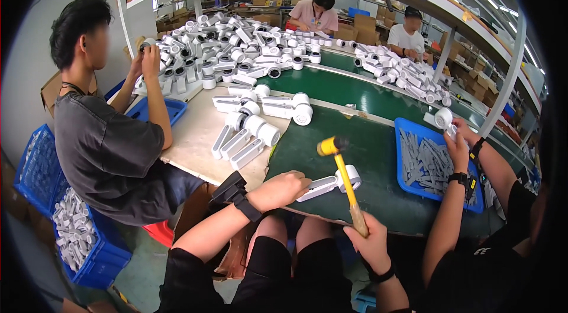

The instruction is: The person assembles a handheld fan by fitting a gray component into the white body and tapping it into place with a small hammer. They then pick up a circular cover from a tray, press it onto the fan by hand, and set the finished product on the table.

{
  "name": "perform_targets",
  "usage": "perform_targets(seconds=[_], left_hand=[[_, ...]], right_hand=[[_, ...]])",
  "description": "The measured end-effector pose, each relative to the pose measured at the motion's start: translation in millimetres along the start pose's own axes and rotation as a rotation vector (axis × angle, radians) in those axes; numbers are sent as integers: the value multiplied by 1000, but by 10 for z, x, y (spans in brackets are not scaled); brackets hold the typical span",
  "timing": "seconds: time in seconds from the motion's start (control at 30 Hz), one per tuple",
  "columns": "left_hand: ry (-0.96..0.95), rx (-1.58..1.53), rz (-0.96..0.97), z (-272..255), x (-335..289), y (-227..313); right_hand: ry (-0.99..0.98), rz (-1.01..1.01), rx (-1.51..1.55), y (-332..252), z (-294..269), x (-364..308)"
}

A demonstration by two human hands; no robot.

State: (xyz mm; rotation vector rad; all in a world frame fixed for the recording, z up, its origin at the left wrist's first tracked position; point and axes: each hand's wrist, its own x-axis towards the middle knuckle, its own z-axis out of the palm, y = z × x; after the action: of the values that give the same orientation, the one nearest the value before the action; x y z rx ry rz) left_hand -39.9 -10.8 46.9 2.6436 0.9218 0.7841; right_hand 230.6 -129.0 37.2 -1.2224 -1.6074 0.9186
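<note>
The far end of the grip of the white device (322,186) is covered by the left hand (283,189), so its tip cannot be seen. The handle of the hammer (343,174) crosses in front of the device's round head and hides a strip of it; whether the two touch, I cannot tell. The right forearm is cut off by the lower edge, and at the right side the neighbouring person (473,254) goes partly into the dark rim. What this person holds is a white part (444,119), half covered by their fingers.

The white device lies on the green work surface (284,162), near its front edge, between the two hands. Its long axis runs slantwise: the slim grip points to the lower left, toward the left hand, and the round head to the upper right.

The fingers of the left hand are curled narrowly on the grip; their tips are hard to make out. The right hand (370,242) is closed around the lower handle of the hammer, which leans away and a little to the left, its yellow head uppermost. More white devices (248,120) lie on the pale board (195,144), and a blue tray (407,186) with grey strips (429,159) stands at the right.
</note>
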Motion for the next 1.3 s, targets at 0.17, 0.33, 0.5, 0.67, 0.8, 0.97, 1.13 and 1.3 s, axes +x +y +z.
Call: perform_targets(seconds=[0.17, 0.33, 0.5, 0.67, 0.8, 0.97, 1.13, 1.3], left_hand=[[-81, 69, -15, -73, -1, -12], [-96, -78, -39, -103, 59, 35], [-36, -99, -28, -42, -7, -69], [-9, -3, 22, -37, -86, -44], [50, 81, 95, 39, -152, -121], [70, -221, -68, 47, -211, -86], [294, -364, -334, 392, -292, -121], [400, -364, -320, 457, -300, -60]], right_hand=[[17, -268, -162, -197, 197, 729], [-193, -517, -324, -20, 322, 1132], [-337, -389, -378, 61, 458, 1317], [-309, -451, -478, 78, 476, 1347], [-269, -396, -460, 72, 557, 1325], [-280, -372, -453, 99, 537, 1342], [-268, -403, -422, 119, 569, 1383], [-219, -492, -462, 115, 598, 1371]])
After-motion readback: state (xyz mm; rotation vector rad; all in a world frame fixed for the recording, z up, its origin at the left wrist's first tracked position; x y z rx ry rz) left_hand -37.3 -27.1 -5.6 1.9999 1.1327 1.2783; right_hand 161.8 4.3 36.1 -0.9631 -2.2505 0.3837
